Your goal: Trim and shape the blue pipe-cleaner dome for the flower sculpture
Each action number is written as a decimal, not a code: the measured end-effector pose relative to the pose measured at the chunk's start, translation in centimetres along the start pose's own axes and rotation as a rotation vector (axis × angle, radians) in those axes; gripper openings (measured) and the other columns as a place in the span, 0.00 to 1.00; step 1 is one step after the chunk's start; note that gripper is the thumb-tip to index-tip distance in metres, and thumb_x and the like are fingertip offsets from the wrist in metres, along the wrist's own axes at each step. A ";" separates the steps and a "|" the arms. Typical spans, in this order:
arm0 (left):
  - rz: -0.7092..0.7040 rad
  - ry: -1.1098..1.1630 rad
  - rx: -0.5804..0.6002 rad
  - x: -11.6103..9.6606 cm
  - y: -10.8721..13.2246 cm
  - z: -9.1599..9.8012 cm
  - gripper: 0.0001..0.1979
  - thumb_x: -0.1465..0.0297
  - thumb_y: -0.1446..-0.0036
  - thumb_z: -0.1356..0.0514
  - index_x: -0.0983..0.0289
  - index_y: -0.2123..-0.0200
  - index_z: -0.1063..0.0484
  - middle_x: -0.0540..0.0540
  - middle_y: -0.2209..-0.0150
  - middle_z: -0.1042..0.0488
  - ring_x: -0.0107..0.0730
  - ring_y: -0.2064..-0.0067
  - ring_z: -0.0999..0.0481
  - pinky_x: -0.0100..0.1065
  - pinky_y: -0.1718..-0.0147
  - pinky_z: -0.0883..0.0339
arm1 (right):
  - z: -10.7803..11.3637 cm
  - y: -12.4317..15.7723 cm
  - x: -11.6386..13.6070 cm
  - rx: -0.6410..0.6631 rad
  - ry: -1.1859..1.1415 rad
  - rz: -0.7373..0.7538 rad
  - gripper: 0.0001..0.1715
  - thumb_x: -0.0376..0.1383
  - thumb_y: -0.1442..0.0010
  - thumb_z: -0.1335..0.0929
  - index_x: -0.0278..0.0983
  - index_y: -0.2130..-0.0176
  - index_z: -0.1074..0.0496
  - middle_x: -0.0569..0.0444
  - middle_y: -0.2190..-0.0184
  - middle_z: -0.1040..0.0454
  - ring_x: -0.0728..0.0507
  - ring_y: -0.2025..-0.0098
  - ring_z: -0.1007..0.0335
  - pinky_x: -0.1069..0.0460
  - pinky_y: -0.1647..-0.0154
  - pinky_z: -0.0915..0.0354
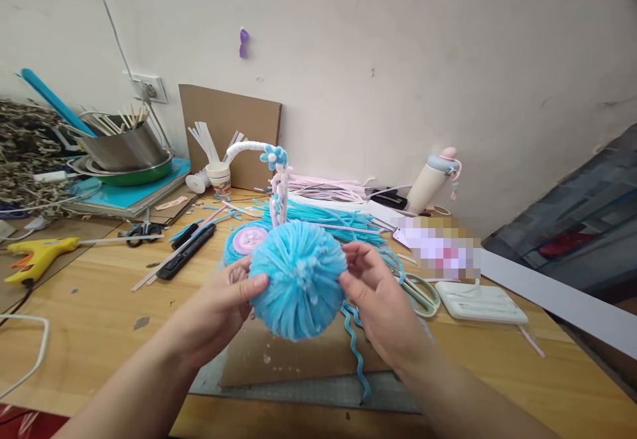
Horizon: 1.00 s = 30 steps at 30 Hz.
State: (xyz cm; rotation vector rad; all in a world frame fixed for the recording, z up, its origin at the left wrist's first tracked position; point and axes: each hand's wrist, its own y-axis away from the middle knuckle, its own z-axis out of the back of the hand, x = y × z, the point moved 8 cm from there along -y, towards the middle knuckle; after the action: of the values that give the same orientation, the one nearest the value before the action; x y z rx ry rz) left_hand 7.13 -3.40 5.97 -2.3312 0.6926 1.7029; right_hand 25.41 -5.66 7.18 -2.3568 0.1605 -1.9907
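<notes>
A round, fluffy blue piece of bent chenille stems (pixel 298 286) hangs between my two hands above the table. My left hand (pixel 239 293) grips its left edge, thumb on the near face. On the opposite edge, my right hand (pixel 371 286) holds it with thumb and curled fingers. Just behind stands a white curved chenille arch (pixel 251 147) with a blue flower (pixel 273 156); its base is hidden. A lilac and blue coiled disc (pixel 247 240) lies beside it. Below my hands are a cardboard sheet (pixel 279 366) and a wavy blue stem (pixel 354 353).
Blue chenille stems (pixel 343 221) lie behind. Green-handled scissors (pixel 421 293), a white flat device (pixel 480 302), a phone (pixel 428 247) and a bottle (pixel 430 184) are to the right. A yellow glue gun (pixel 42 256), a black cutter (pixel 186 251) and stacked bowls (pixel 124 150) are left.
</notes>
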 end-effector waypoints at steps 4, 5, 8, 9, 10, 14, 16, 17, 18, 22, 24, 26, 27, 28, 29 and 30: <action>0.009 0.184 -0.073 -2.2 -1.7 -0.3 0.15 0.60 0.49 0.38 0.61 0.60 0.26 0.55 0.62 0.20 0.46 0.58 0.21 0.42 0.62 0.27 | -1.2 -1.3 2.0 0.073 -0.195 -0.093 0.26 0.53 0.43 0.34 0.42 0.51 0.39 0.52 0.56 0.30 0.43 0.58 0.31 0.48 0.58 0.34; -0.002 0.208 -0.093 -2.5 -2.1 -0.2 0.14 0.61 0.49 0.39 0.60 0.59 0.26 0.55 0.61 0.20 0.45 0.58 0.21 0.41 0.62 0.27 | -1.2 -1.5 2.3 0.059 -0.167 -0.087 0.26 0.53 0.44 0.34 0.41 0.52 0.38 0.50 0.56 0.30 0.43 0.56 0.32 0.47 0.55 0.35; -0.037 0.259 -0.109 -3.1 -3.0 -0.4 0.14 0.61 0.46 0.40 0.58 0.57 0.26 0.52 0.57 0.21 0.41 0.58 0.21 0.39 0.62 0.27 | 1.1 -1.8 3.7 -0.240 -0.067 0.100 0.24 0.49 0.46 0.30 0.42 0.54 0.36 0.52 0.55 0.31 0.44 0.51 0.36 0.48 0.48 0.39; -0.054 0.277 -0.110 -3.2 -3.2 -0.4 0.14 0.61 0.45 0.40 0.58 0.57 0.26 0.52 0.56 0.21 0.39 0.58 0.21 0.38 0.62 0.27 | 1.7 -1.6 3.9 -0.331 -0.079 0.155 0.22 0.46 0.47 0.29 0.42 0.56 0.36 0.54 0.56 0.32 0.45 0.52 0.36 0.49 0.48 0.39; -0.073 0.294 -0.111 -3.1 -3.4 -0.3 0.13 0.62 0.45 0.40 0.58 0.57 0.26 0.51 0.55 0.21 0.38 0.59 0.22 0.37 0.62 0.28 | 1.9 -1.5 3.8 -0.362 -0.114 0.167 0.20 0.45 0.47 0.28 0.42 0.57 0.35 0.55 0.58 0.31 0.46 0.54 0.35 0.50 0.49 0.39; -0.166 0.312 -0.056 -2.4 -4.0 -0.3 0.14 0.63 0.47 0.38 0.59 0.57 0.26 0.52 0.54 0.22 0.40 0.54 0.23 0.39 0.56 0.29 | -1.3 -1.5 1.1 -0.027 -0.298 -0.074 0.16 0.42 0.44 0.30 0.40 0.57 0.31 0.52 0.58 0.27 0.45 0.57 0.31 0.47 0.52 0.37; -0.190 0.303 0.006 -1.8 -4.1 -0.7 0.17 0.63 0.49 0.36 0.60 0.55 0.27 0.53 0.55 0.21 0.43 0.52 0.24 0.41 0.53 0.31 | -3.0 -1.2 0.5 0.134 -0.378 -0.119 0.16 0.39 0.44 0.30 0.41 0.54 0.29 0.52 0.54 0.26 0.44 0.53 0.31 0.46 0.48 0.38; -0.196 0.302 0.036 -1.4 -4.1 -0.8 0.17 0.63 0.49 0.35 0.60 0.55 0.26 0.54 0.56 0.21 0.43 0.52 0.24 0.41 0.52 0.31 | -3.5 -1.1 0.4 0.184 -0.426 -0.119 0.17 0.37 0.44 0.29 0.42 0.54 0.28 0.53 0.53 0.26 0.44 0.52 0.31 0.46 0.47 0.39; -0.202 0.307 0.059 -1.1 -4.1 -1.0 0.17 0.64 0.50 0.34 0.60 0.55 0.26 0.53 0.57 0.21 0.43 0.52 0.24 0.41 0.51 0.32 | -3.9 -1.0 0.3 0.218 -0.477 -0.115 0.17 0.35 0.45 0.29 0.43 0.54 0.27 0.54 0.53 0.25 0.44 0.51 0.31 0.46 0.46 0.39; -0.221 0.345 0.101 -0.2 -4.3 -1.5 0.14 0.68 0.48 0.35 0.59 0.57 0.25 0.52 0.58 0.20 0.39 0.53 0.24 0.38 0.50 0.34 | -4.2 -1.3 -0.5 0.214 -0.626 -0.112 0.19 0.31 0.46 0.29 0.44 0.54 0.26 0.57 0.54 0.23 0.44 0.50 0.31 0.46 0.44 0.40; -0.215 0.341 0.102 0.2 -4.4 -1.6 0.15 0.68 0.48 0.35 0.60 0.55 0.25 0.53 0.58 0.20 0.40 0.52 0.24 0.37 0.50 0.34 | -3.8 -1.6 -0.9 0.159 -0.662 -0.119 0.19 0.30 0.47 0.28 0.45 0.55 0.26 0.58 0.55 0.23 0.45 0.50 0.30 0.46 0.43 0.40; -0.211 0.335 0.092 0.5 -4.6 -1.6 0.17 0.68 0.49 0.34 0.61 0.54 0.25 0.54 0.59 0.20 0.41 0.51 0.25 0.38 0.50 0.34 | -3.6 -1.8 -1.4 0.128 -0.676 -0.145 0.18 0.30 0.48 0.27 0.44 0.57 0.25 0.59 0.57 0.22 0.45 0.51 0.29 0.46 0.43 0.40; -0.208 0.337 0.083 0.6 -4.7 -1.5 0.17 0.67 0.49 0.34 0.61 0.55 0.25 0.53 0.59 0.20 0.41 0.51 0.25 0.38 0.50 0.35 | -3.7 -1.9 -1.5 0.133 -0.674 -0.166 0.17 0.30 0.49 0.27 0.44 0.58 0.25 0.59 0.57 0.21 0.44 0.52 0.29 0.46 0.43 0.40; -0.205 0.340 0.072 0.7 -4.7 -1.4 0.16 0.67 0.49 0.34 0.61 0.55 0.25 0.53 0.60 0.20 0.41 0.51 0.25 0.38 0.50 0.35 | -3.8 -1.9 -1.7 0.147 -0.670 -0.188 0.17 0.31 0.50 0.26 0.44 0.59 0.24 0.58 0.58 0.21 0.43 0.52 0.29 0.45 0.44 0.39; -0.198 0.342 0.061 0.8 -4.8 -1.4 0.15 0.67 0.50 0.34 0.61 0.56 0.25 0.53 0.61 0.20 0.41 0.52 0.25 0.38 0.50 0.35 | -4.0 -1.8 -1.8 0.165 -0.666 -0.207 0.17 0.31 0.51 0.26 0.44 0.59 0.24 0.58 0.59 0.21 0.43 0.51 0.29 0.45 0.45 0.38; -0.189 0.343 0.048 0.9 -4.8 -1.3 0.15 0.67 0.50 0.34 0.61 0.57 0.25 0.53 0.61 0.20 0.41 0.52 0.25 0.38 0.50 0.34 | -4.2 -1.8 -1.8 0.180 -0.663 -0.221 0.18 0.32 0.52 0.26 0.44 0.59 0.24 0.58 0.59 0.21 0.42 0.51 0.29 0.45 0.46 0.37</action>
State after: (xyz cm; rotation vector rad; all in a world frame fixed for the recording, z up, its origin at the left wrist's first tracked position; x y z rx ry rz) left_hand 10.65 0.08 4.87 -2.5875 0.5348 1.2100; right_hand 21.05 -3.52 6.28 -2.8380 -0.3035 -1.1126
